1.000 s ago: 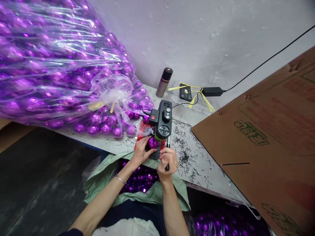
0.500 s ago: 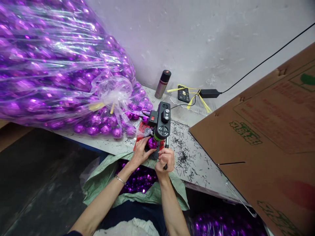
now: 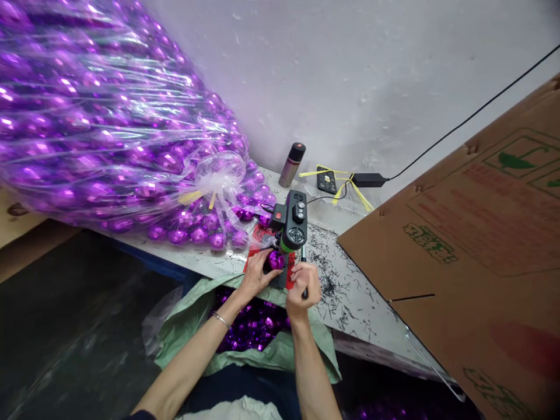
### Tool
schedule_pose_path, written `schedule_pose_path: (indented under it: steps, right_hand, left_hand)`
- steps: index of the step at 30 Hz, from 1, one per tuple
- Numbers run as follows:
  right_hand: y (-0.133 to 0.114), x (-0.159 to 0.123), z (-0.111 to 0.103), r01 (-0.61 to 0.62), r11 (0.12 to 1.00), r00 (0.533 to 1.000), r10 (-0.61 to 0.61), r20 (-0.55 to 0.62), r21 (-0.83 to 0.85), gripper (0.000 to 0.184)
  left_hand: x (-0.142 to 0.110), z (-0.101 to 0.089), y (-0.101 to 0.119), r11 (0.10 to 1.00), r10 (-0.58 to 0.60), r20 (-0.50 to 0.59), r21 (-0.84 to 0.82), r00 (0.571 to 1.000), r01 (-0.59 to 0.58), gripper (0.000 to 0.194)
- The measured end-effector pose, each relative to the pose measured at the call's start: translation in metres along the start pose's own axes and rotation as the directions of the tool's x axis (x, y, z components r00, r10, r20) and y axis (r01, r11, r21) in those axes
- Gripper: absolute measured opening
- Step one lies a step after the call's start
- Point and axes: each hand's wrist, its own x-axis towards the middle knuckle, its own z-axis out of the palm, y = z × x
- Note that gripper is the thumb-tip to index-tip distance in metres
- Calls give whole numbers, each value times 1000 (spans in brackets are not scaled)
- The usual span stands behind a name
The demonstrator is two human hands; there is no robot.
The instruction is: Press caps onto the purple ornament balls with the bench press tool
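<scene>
A small black bench drill press (image 3: 294, 221) with a red switch stands on the table over a red base. Under its head sits a shiny purple faceted bauble (image 3: 276, 259), gripped between the thumb and fingers of my left hand (image 3: 257, 274). My right hand (image 3: 304, 289) is wrapped round the black-ended lever (image 3: 303, 254) at the machine's right side. The tip of the tool above the bauble is hidden by the machine's head. Below my wrists, a green sack (image 3: 184, 324) lies open with many purple baubles (image 3: 251, 324) inside.
A big clear bag of purple baubles (image 3: 144, 157) leans over the table's left. Dark shavings (image 3: 330, 280) litter the tabletop. Behind stand a spray can or flask (image 3: 292, 165) and a black adapter (image 3: 368, 179) with a cord. A cardboard box (image 3: 459, 245) fills the right.
The view has shifted slightly, so everything sits a little lower and to the right. My right hand and the lever have moved slightly away from my left hand, which stays on the bauble.
</scene>
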Motion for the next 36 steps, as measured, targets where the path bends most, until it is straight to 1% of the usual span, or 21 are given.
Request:
schedule_pose_path:
  steps: [2, 4, 7, 9, 10, 11, 13, 14, 15, 16, 17, 19, 21, 23, 27, 29, 30, 32, 34, 35, 36]
  right_hand:
    - [-12, 19, -4, -119, 993, 993, 119, 23, 1, 34]
    - [-20, 32, -6, -180, 984, 983, 180, 47, 0, 35]
    - [-22, 35, -8, -148, 989, 987, 148, 68, -8, 35]
    - [-20, 29, -9, -96, 995, 992, 97, 81, -23, 33]
    - [-18, 25, -9, -73, 997, 993, 76, 85, -32, 32]
    - [-17, 21, -9, -54, 998, 995, 57, 85, -38, 31]
    - [-16, 17, -9, -31, 999, 996, 34, 80, -45, 31]
    - [-16, 17, -9, -24, 999, 996, 27, 79, -46, 31]
    - [-16, 17, -9, -19, 999, 996, 23, 83, -47, 31]
    - [-17, 18, -10, -15, 999, 996, 20, 89, -47, 31]
    - [-17, 18, -10, -13, 999, 995, 17, 98, -46, 31]
    - [-17, 19, -11, -9, 999, 993, 13, 114, -40, 31]
    - [-16, 18, -11, -10, 999, 993, 14, 117, -30, 30]
    - [-16, 16, -10, -17, 1000, 994, 19, 107, -22, 29]
    - [-14, 15, -11, -20, 1000, 994, 21, 110, -11, 28]
    - [-13, 15, -11, -7, 1000, 992, 8, 124, -6, 28]
    - [-13, 15, -12, -3, 1000, 992, 4, 127, -5, 28]
    - [-13, 15, -12, -1, 1000, 992, 2, 128, -8, 29]
    - [-14, 16, -12, -6, 1000, 992, 7, 122, -13, 29]
    - [-14, 17, -12, -7, 1000, 993, 9, 120, -17, 29]
    - [-15, 17, -12, -7, 1000, 993, 10, 120, -20, 29]
  left_hand:
    - [-6, -1, -1, 1000, 19, 5, -2, 1000, -19, 58]
    - [-20, -5, -1, 998, 59, 31, 7, 998, -59, 57]
    - [-47, -17, 5, 990, 123, 83, 61, 989, -128, 64]
    - [-53, -30, 12, 982, 151, 79, 103, 985, -159, 68]
    - [-48, -37, 15, 978, 163, 63, 123, 985, -170, 66]
    - [-37, -45, 18, 973, 174, 44, 146, 984, -179, 59]
    - [-1, -63, 20, 956, 188, 31, 225, 982, -190, 44]
    - [22, -72, 19, 941, 170, 37, 290, 985, -173, 41]
    - [45, -80, 17, 918, 125, 82, 369, 989, -147, 40]
    - [67, -89, 14, 875, 41, 152, 471, 988, -109, 37]
    - [85, -96, 10, 816, -55, 243, 571, 969, -96, 34]
    - [110, -107, 1, 764, -144, 321, 638, 936, -102, 21]
    - [117, -112, -7, 744, -179, 370, 657, 911, -121, 12]
    - [112, -113, -11, 726, -203, 404, 673, 892, -139, 14]
    - [93, -109, -10, 697, -230, 426, 700, 875, -157, 35]
    - [87, -108, -8, 698, -257, 422, 703, 870, -135, 45]
    - [86, -108, -7, 718, -263, 413, 687, 872, -109, 48]
    - [84, -111, -5, 818, -224, 378, 573, 898, -37, 56]
    - [82, -114, -2, 949, -153, 290, 311, 945, 58, 62]
    - [81, -116, 0, 984, -146, 236, 131, 961, 118, 65]
    - [78, -118, 3, 980, -176, 194, -61, 965, 191, 67]
